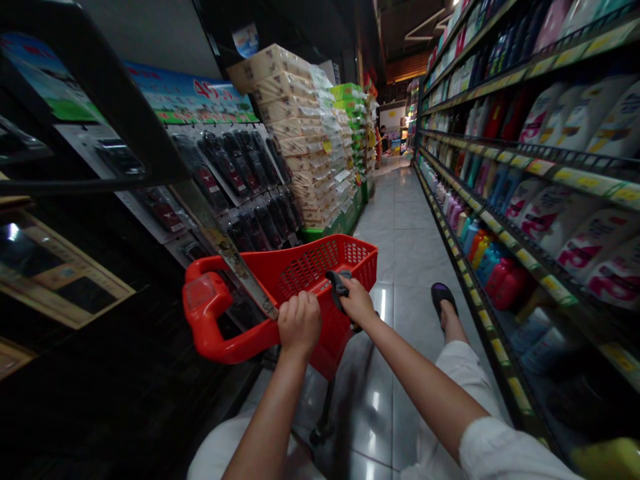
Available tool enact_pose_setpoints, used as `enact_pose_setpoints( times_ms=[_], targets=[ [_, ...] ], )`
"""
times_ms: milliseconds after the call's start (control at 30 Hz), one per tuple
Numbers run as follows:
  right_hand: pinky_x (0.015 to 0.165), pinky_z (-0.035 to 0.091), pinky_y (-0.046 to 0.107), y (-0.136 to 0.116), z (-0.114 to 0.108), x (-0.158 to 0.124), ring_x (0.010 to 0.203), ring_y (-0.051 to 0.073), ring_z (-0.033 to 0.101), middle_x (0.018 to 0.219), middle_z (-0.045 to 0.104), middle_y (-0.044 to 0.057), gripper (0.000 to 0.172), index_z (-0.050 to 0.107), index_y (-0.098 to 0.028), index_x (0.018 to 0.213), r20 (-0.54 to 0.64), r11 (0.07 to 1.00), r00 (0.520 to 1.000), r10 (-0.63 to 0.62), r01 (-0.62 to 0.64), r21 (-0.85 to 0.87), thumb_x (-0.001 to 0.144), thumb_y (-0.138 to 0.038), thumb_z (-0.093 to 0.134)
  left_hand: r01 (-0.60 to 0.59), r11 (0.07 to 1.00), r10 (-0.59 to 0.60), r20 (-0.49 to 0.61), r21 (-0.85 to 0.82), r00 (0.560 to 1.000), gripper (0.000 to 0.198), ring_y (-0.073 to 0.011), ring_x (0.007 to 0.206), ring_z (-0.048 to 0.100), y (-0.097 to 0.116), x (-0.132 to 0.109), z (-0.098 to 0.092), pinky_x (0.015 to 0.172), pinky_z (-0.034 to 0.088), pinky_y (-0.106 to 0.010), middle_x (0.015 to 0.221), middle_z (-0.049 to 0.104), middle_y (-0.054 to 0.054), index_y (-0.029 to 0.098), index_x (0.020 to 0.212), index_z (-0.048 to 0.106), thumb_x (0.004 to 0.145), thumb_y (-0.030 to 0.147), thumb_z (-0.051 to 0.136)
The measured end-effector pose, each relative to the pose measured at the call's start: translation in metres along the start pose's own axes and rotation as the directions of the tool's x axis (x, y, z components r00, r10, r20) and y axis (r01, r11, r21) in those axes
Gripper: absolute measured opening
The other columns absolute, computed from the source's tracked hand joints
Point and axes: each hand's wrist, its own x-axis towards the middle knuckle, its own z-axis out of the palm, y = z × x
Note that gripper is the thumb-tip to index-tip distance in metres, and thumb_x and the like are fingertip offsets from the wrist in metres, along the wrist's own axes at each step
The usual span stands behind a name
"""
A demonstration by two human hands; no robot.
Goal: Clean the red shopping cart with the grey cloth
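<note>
My left hand (299,325) is closed over the near rim of a red plastic shopping cart (310,257) with perforated sides. A worn metal bar (240,270) slants down from a black handle frame (75,185) at upper left and meets the cart beside this hand. My right hand (358,301) is closed around a dark grey cloth (338,288) at the cart's right side. The fingers' undersides are hidden. A rounded red loop (207,333) sticks out at the cart's left.
Shelves of bottles (540,220) line the right, close to my slippered foot (442,297). Packaged goods (235,167) hang at left beside stacked cartons (295,133). A tiled aisle (395,213) runs ahead; a wheel (320,433) shows below the cart.
</note>
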Motion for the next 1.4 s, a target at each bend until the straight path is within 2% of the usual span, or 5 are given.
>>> enact_pose_setpoints(
  times_ms=[200, 433, 667, 1067, 1400],
  targets=[
    [0.078, 0.047, 0.03, -0.016, 0.008, -0.008, 0.088, 0.021, 0.063, 0.095, 0.068, -0.001, 0.046, 0.072, -0.037, 0.112, 0.15, 0.992, 0.981, -0.123, 0.128, -0.023, 0.074, -0.017, 0.059, -0.01, 1.0, 0.01, -0.011, -0.011, 1.0, 0.023, -0.0237, 0.071, 0.052, -0.004, -0.001, 0.001, 0.066, 0.028, -0.037, 0.069, 0.059, -0.007, 0.017, 0.078, 0.065, 0.091, 0.013, 0.046],
    [0.072, 0.042, 0.029, -0.005, -0.008, 0.011, 0.081, 0.022, 0.06, 0.086, 0.066, 0.001, 0.038, 0.076, -0.036, 0.1, -0.043, 0.99, 0.997, 0.069, -0.074, -0.121, 0.073, -0.016, 0.058, -0.012, 1.0, 0.012, 0.018, -0.005, 1.0, 0.021, -0.0242, 0.071, 0.052, -0.006, -0.004, -0.001, 0.066, 0.027, -0.037, 0.07, 0.06, -0.008, 0.017, 0.078, 0.065, 0.086, 0.008, 0.048],
    [0.07, 0.043, 0.027, -0.032, 0.005, -0.011, 0.081, 0.019, 0.061, 0.096, 0.064, 0.001, 0.045, 0.068, -0.04, 0.118, 0.179, 0.938, 0.982, -0.068, 0.124, -0.324, 0.079, -0.02, 0.057, -0.037, 0.999, 0.038, -0.048, 0.026, 0.998, 0.021, -0.0231, 0.069, 0.051, -0.007, -0.004, -0.002, 0.066, 0.028, -0.037, 0.068, 0.059, -0.006, 0.018, 0.076, 0.062, 0.09, 0.013, 0.048],
    [0.079, 0.041, 0.032, 0.039, -0.081, 0.074, 0.094, 0.021, 0.061, 0.111, 0.063, 0.01, 0.045, 0.062, -0.027, 0.132, -0.018, 0.767, 0.967, 0.253, -0.212, -0.606, 0.091, -0.017, 0.045, -0.058, 0.995, 0.068, -0.127, 0.082, 0.99, 0.018, -0.0223, 0.066, 0.049, -0.009, -0.012, -0.007, 0.066, 0.028, -0.037, 0.065, 0.055, -0.004, 0.019, 0.071, 0.059, 0.083, 0.008, 0.052],
    [0.08, 0.045, 0.025, -0.033, -0.006, -0.007, 0.098, 0.019, 0.063, 0.12, 0.061, 0.002, 0.056, 0.055, -0.04, 0.135, 0.189, 0.855, 0.977, 0.095, 0.018, -0.518, 0.084, -0.017, 0.05, 0.006, 0.999, -0.005, 0.011, -0.035, 1.0, 0.018, -0.0238, 0.071, 0.055, -0.003, -0.004, -0.003, 0.065, 0.034, -0.037, 0.07, 0.059, -0.008, 0.015, 0.078, 0.064, 0.086, 0.008, 0.05]
  ],
)
